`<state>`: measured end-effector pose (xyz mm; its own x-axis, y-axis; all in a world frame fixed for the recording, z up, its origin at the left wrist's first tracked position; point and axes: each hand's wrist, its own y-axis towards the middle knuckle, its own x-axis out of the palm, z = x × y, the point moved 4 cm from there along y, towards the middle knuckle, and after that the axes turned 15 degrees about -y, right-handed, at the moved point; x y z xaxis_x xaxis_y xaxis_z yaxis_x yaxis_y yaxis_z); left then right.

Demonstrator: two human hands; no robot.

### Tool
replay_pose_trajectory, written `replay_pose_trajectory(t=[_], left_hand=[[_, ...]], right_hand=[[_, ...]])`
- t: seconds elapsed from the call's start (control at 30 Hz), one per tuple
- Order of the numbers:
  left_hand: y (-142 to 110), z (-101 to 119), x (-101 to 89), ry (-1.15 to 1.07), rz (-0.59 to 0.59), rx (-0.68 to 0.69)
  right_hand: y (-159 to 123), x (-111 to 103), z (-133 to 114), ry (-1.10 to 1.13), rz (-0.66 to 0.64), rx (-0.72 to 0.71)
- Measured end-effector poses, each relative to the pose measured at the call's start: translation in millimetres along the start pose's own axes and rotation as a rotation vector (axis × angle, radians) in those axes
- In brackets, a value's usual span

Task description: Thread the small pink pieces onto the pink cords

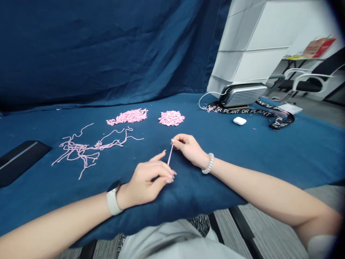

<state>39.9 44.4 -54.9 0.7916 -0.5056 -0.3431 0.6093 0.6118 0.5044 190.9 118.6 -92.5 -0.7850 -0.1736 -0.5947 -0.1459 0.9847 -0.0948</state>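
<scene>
A short pink strand of yarn (170, 154) is stretched between my two hands, just above the front part of the blue-covered table. My right hand (188, 148), with a coiled pale band on its wrist, pinches the upper end between thumb and fingertips. Lower and to the left, my left hand (151, 177) has its thumb and fingers closed at the strand's other end, its index finger lifted away. Loose pink yarn strands (81, 149) lie tangled to the left. Beyond the hands are two piles of small pink knotted pieces, a longer pile (130, 117) and a rounder pile (171, 118).
A dark flat case (23, 160) lies at the left edge. Toward the back right sit a silver ribbed case (244, 95), a black lettered strap (242, 111) and a white earbud case (239, 121). A blue curtain (107, 50) hangs behind the table (269, 154).
</scene>
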Motion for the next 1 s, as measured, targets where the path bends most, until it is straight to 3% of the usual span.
replay_pose_trajectory(t=[0.07,0.13,0.2,0.4,0.57,0.67,0.83,1.0], left_hand=[[-3.5,7.4,8.1,0.046,-0.185,0.085],[-6.5,9.0,12.2,0.06,-0.279,0.11],[-6.2,6.1,10.1,0.042,-0.211,0.058],[0.6,-23.8,-7.2,-0.326,0.358,-0.345],[2.0,-47.6,-9.3,-0.633,0.583,-0.571],[1.9,-50.8,-8.0,-0.683,0.6,-0.646],[3.0,-49.8,-3.5,-0.731,0.502,-0.715],[2.7,-50.5,-3.2,-0.793,0.477,-0.748]], right_hand=[[-4.1,1.6,-5.5,-0.082,-0.01,-0.059],[-9.0,2.0,-11.0,-0.136,-0.004,-0.112],[-13.7,1.0,-15.9,-0.159,0.013,-0.162],[-22.7,-0.5,-22.2,-0.147,0.08,-0.238],[-28.6,1.9,-25.4,-0.097,0.162,-0.349],[-31.4,1.9,-26.4,-0.1,0.188,-0.373],[-33.1,1.9,-27.8,-0.104,0.181,-0.379],[-34.0,3.0,-30.3,-0.052,0.162,-0.401]])
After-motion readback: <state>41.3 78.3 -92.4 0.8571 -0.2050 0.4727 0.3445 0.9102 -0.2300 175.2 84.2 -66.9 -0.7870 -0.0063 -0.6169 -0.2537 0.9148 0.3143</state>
